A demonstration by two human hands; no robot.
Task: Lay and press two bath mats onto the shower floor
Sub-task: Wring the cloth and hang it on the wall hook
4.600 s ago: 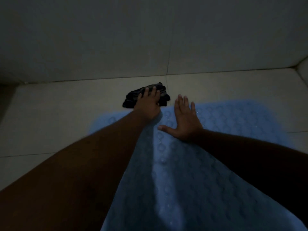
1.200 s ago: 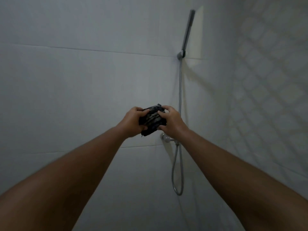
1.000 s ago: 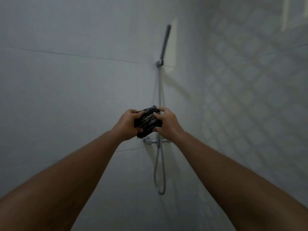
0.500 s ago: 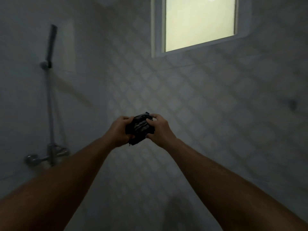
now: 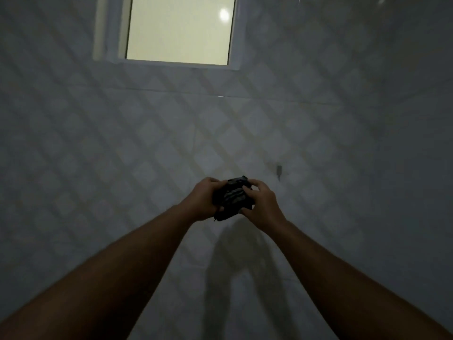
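A small dark folded bundle (image 5: 232, 198), black with pale stripes, is held up in front of a tiled wall at chest height. My left hand (image 5: 202, 200) grips its left side with curled fingers. My right hand (image 5: 261, 204) grips its right side, thumb and fingers wrapped over the top. Neither the blue bath mat nor the shower floor is in view.
A diamond-patterned tiled wall (image 5: 147, 133) fills the view. A frosted window (image 5: 180, 29) glows at the top. A small wall hook (image 5: 279, 171) sits just right of my hands. The shadow of my arms falls on the wall below.
The view has swung right, from the shower hose wall to the window wall. Both hands still hold the dark bundle, which I lifted off the floor beside the blue mat.
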